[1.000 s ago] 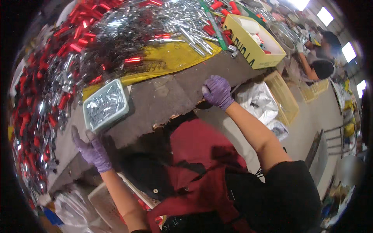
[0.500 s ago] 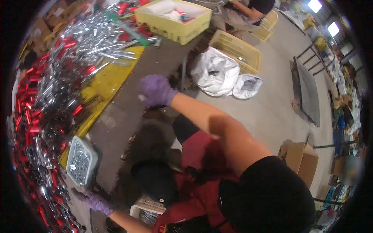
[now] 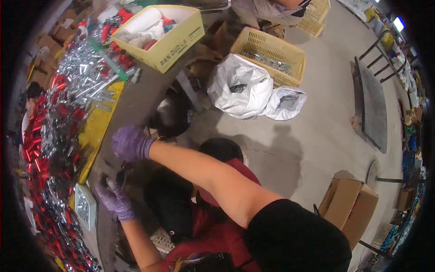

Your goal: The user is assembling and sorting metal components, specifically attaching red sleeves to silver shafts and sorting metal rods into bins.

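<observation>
My right hand (image 3: 132, 143), in a purple glove, is curled above the dark worktable edge; whatever its fingers hold is hidden. Just nearer to me, my left hand (image 3: 116, 201), gloved alike, has its fingers bent toward the right one, around something small and dark that I cannot make out. Beside the left hand lies a pale tray (image 3: 85, 206) of small silvery metal pieces. Along the left spreads a heap of shiny silver and red metal tubes (image 3: 37, 140), partly on a yellow sheet (image 3: 100, 124).
A yellow box (image 3: 174, 47) with white and red items stands at the far table end. On the floor are a white sack (image 3: 240, 97), a smaller white bag (image 3: 286, 105), a yellow crate (image 3: 294, 59), a cardboard box (image 3: 344, 199) and a dark flat cart (image 3: 372, 106). Another person (image 3: 272, 9) sits beyond.
My right hand has come left and nearer. My left hand has risen from beside the tray, fingers bending in, so the hands are now close together. The view has shifted.
</observation>
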Available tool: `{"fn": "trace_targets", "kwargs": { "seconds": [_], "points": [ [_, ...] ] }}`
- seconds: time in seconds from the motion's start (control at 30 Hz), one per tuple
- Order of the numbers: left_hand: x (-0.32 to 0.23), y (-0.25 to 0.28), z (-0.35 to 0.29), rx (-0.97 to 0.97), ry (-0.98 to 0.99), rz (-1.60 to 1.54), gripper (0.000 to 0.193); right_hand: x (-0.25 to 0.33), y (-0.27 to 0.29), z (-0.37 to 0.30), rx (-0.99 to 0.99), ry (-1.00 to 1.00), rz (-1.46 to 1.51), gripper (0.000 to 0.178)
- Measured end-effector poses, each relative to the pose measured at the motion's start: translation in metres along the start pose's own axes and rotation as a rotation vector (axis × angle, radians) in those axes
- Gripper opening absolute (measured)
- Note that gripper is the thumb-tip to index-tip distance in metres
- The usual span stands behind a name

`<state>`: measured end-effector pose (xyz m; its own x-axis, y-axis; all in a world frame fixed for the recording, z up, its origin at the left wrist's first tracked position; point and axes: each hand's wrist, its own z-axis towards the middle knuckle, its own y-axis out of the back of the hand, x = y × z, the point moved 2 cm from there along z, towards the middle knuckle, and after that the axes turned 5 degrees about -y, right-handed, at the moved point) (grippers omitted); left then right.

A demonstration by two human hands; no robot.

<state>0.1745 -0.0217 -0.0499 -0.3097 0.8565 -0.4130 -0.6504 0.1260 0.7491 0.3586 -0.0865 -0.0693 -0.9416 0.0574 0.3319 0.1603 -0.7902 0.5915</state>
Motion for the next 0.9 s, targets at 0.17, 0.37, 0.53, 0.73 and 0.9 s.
{"fn": "trace_targets", "kwargs": {
  "seconds": [0.17, 0.37, 0.53, 0.73, 0.9],
  "points": [
    [0.016, -0.024, -0.010, 0.048, -0.231, 0.336, 0.042, 0.005, 0.003, -0.012, -0.067, 0.150, 0.164, 0.016],
    [0.091, -0.019, -0.061, -0.449, -0.397, 0.458, 0.043, 0.000, 0.013, -0.009, 0.027, 0.180, 0.669, 0.015],
    [-0.047, -0.029, 0.020, 0.231, -0.211, 0.243, 0.044, -0.020, 0.074, -0.059, 0.172, -0.109, 0.748, 0.019],
    [-0.038, -0.013, 0.042, 1.036, 0.375, 0.509, 0.034, -0.118, 0.310, -0.110, 1.175, -0.895, 0.227, 0.016],
    [-0.088, -0.040, 0.009, 1.358, 0.723, 0.234, 0.047, -0.140, 0.498, -0.268, 0.731, -1.306, -0.317, 0.019]
  ]
}}
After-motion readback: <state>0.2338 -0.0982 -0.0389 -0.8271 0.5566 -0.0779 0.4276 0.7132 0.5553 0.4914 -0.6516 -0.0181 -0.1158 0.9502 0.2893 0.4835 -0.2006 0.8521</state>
